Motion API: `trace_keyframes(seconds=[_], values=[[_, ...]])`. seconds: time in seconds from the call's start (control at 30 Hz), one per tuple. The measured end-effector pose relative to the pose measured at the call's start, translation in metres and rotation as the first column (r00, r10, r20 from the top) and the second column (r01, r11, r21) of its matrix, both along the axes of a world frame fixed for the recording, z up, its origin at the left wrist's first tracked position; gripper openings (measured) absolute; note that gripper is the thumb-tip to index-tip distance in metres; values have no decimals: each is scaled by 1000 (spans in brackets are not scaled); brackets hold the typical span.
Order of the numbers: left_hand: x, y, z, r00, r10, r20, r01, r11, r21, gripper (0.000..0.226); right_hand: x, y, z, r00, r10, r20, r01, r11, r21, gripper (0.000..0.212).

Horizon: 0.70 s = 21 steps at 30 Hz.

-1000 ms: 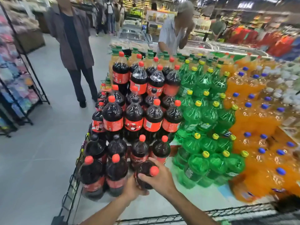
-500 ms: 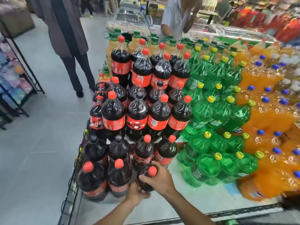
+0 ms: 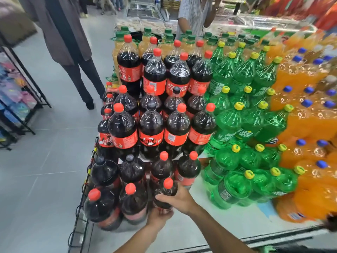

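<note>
One red-capped cola bottle (image 3: 166, 193) stood at the front edge of the display platform (image 3: 228, 221), third from the left corner in the lowest row. Two more red-capped cola bottles (image 3: 134, 201) stood just to its left. The row of four (image 3: 132, 168) right behind carried two black caps on the left and two red on the right. Above that, the next tier's front row (image 3: 151, 125) showed four large bottles, three red-capped and one black-capped.

To the right were green bottles with yellow caps (image 3: 235, 185), three caps in their front row, then orange bottles with blue caps (image 3: 310, 198), too blurred to count. Pale yellow bottles with green caps (image 3: 145, 44) filled the back.

The platform was pale and flat, with a black wire rail (image 3: 80, 207) along its left edge. It sat on a grey tiled floor (image 3: 45, 161). A rack of packets (image 3: 18, 99) stood far left. Two people were near: one in a long coat (image 3: 62, 33) and one in a striped shirt (image 3: 193, 13).

The right hand (image 3: 179, 199) came in from the lower right, fingers wrapped over the bottle's shoulder. The left hand (image 3: 158, 216) gripped its lower body.
</note>
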State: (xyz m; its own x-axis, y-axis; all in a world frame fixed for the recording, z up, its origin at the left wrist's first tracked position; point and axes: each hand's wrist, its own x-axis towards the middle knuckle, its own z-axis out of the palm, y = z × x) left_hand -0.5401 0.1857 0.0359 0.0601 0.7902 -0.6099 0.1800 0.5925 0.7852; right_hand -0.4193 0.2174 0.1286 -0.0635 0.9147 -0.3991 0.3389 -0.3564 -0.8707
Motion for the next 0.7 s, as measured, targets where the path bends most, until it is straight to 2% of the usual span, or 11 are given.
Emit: trace_keyframes(seconds=[0.07, 0.1, 0.2, 0.27, 0.3, 0.4, 0.5, 0.57, 0.7], values=[[-1, -1, 2, 1000, 2, -16, -2, 1000, -8, 29, 2, 0, 1, 999, 38, -24, -37, 999, 4, 40], [-1, -1, 3, 1000, -3, -15, 2, 1000, -23, 26, 1, 0, 3, 998, 42, -47, -42, 999, -3, 48], [-2, -6, 13, 1000, -14, -1, 14, 998, -67, 27, 0, 1, -1, 996, 46, -79, -47, 999, -4, 95], [-2, -11, 23, 1000, 6, -3, -7, 996, -89, 32, 6, 1, -10, 993, 65, -96, -62, 997, 38, 104], [-2, -14, 27, 1000, 15, -7, -16, 995, -95, 31, 11, 1, -22, 992, 78, -104, -73, 996, 48, 104], [2, -23, 46, 999, 23, -29, -25, 997, -74, 13, 25, -17, 7, 992, 103, -67, -101, 994, 38, 97], [10, -38, 61, 997, -1, -74, -2, 999, -41, 22, 48, -36, 29, 990, 139, -39, -136, 989, 62, 73], [22, -51, 78, 990, -61, -126, 60, 998, -11, 19, 69, -51, 40, 992, 122, 18, -123, 988, 89, 71], [74, -72, 114, 941, -249, -229, 292, 939, 181, 49, 129, -97, 69, 989, 74, 128, -92, 985, 146, 54]])
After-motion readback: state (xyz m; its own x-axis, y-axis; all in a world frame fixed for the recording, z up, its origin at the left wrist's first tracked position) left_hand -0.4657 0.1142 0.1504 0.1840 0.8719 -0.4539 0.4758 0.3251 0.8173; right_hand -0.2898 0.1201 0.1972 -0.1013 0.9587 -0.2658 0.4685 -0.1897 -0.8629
